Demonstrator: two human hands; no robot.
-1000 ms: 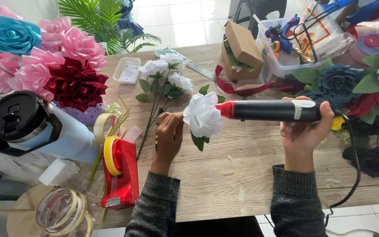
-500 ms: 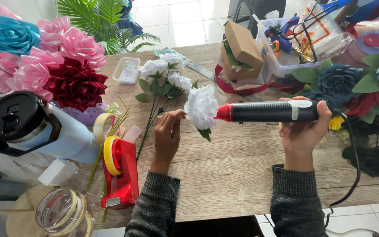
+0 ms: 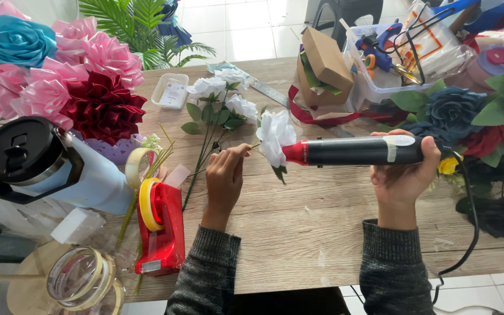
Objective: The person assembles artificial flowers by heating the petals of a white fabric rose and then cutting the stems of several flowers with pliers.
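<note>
Over the wooden table (image 3: 322, 233), left hand (image 3: 224, 181) pinching white flower (image 3: 275, 137) now tilted upright, right hand (image 3: 403, 175) gripping heat gun (image 3: 357, 150).

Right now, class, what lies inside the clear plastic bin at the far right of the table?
Inside the clear bin, a blue glue gun, black cords and white packets show. Whatever lies at its bottom is covered.

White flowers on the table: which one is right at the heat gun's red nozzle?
The single white flower pinched by its stem in the left hand; the other white flowers lie bunched farther back, untouched.
</note>
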